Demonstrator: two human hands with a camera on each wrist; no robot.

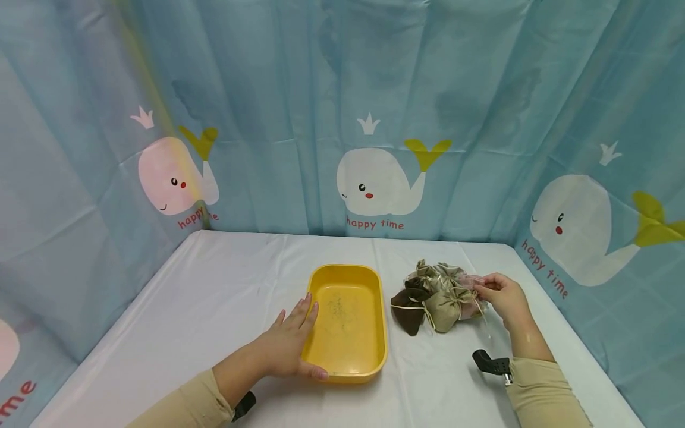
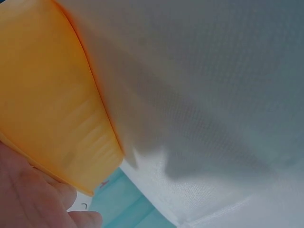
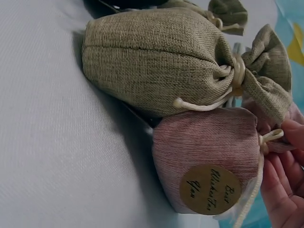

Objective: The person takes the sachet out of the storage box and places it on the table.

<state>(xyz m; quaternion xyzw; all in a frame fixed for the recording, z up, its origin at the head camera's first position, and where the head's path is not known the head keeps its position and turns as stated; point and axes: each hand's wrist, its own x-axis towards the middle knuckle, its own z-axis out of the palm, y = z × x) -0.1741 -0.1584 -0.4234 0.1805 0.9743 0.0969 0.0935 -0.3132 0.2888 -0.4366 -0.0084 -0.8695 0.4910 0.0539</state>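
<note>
A yellow rectangular tray (image 1: 348, 333) stands in the middle of the white table. My left hand (image 1: 289, 342) lies with spread, straight fingers along its left rim, the thumb at the near corner. To the right sits a cluster of small drawstring pouches. My right hand (image 1: 502, 294) pinches the gathered neck of a pink pouch (image 3: 209, 152), which carries a round brown sticker with handwriting-style print. Right beside it leans an olive-green pouch (image 3: 152, 61) tied with cream cord. A dark brown pouch (image 1: 409, 312) lies at the cluster's left side.
Blue curtains (image 1: 278, 119) printed with whales enclose the table (image 1: 230, 285) at the back and sides. More olive pouches (image 1: 428, 273) sit at the back of the cluster. A black mount (image 1: 489, 362) sticks out from the right wrist.
</note>
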